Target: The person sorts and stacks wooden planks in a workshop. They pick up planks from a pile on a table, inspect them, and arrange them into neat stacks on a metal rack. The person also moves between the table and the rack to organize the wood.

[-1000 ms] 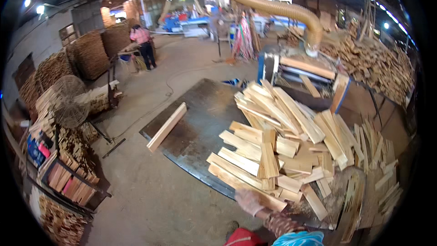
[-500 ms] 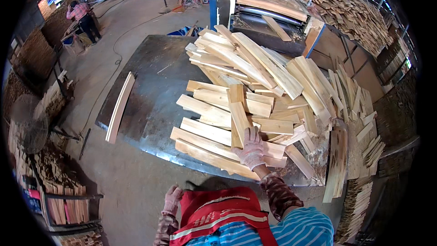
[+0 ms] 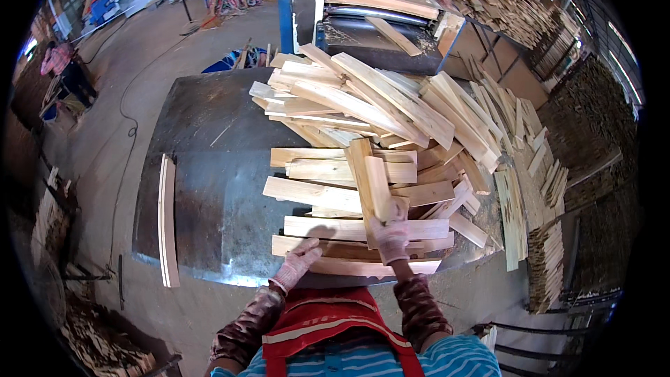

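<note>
In a gloved grip, my right hand (image 3: pixel 392 236) has the near end of a short light wooden board (image 3: pixel 377 180). This board lies along a slightly darker wooden board (image 3: pixel 361 167), and both cross over several boards set side by side. My left hand (image 3: pixel 299 262), also gloved, is at the left ends of the nearest boards (image 3: pixel 363 267), its fingers stretched toward them; whether they touch is hard to tell. Beyond my hands a heap of loose boards (image 3: pixel 349 101) covers the far part of the dark metal table (image 3: pixel 216 188).
A grooved strip of wood (image 3: pixel 167 220) lies alone at the table's left side. At the far end stands a blue-framed roller machine (image 3: pixel 373 21) with one board on its bed. More wood is piled at the right. A person (image 3: pixel 66 73) stands far left.
My left hand has come up from beside the apron to the nearest boards. My right hand now grips the light board's near end. The view has swung, shifting the scene left.
</note>
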